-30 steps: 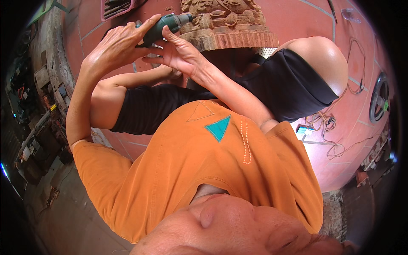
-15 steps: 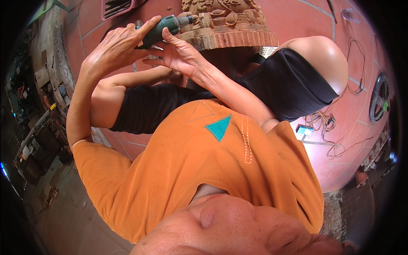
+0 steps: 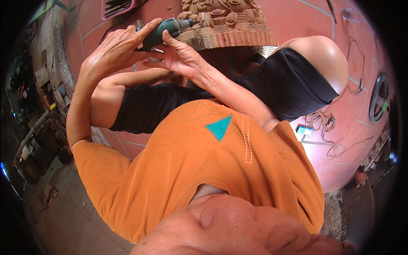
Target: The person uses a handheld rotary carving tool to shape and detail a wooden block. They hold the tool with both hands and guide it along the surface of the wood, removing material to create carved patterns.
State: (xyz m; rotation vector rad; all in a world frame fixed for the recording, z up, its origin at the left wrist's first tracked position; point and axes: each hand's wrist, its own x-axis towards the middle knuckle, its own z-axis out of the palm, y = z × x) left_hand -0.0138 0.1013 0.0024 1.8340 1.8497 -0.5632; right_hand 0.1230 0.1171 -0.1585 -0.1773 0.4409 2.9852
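Observation:
A green handheld rotary tool [image 3: 163,34] points rightward, its dark nose at the left side of a brown carved wooden piece [image 3: 225,21]. Relief shapes cover the carving above a grooved, curved base. My left hand [image 3: 125,42] wraps the tool's rear, its index finger stretched along the top. From below, my right hand [image 3: 180,55] steadies the body, palm up, with the thumb laid on the casing and the other fingers spread under it. Fingertips of my right hand are partly hidden behind the tool and my left hand. The bit itself is too small to make out.
A pink basket [image 3: 127,16] of dark rod-like tools stands at the far left. My folded legs in black shorts [image 3: 284,85] flank the carving. Loose cables [image 3: 327,125] and a dark ring-shaped wheel [image 3: 378,97] lie on the red tiles [image 3: 314,34] at right.
The tool's nose has dipped slightly toward me along the carving's left edge. Both hands keep nearly the same hold.

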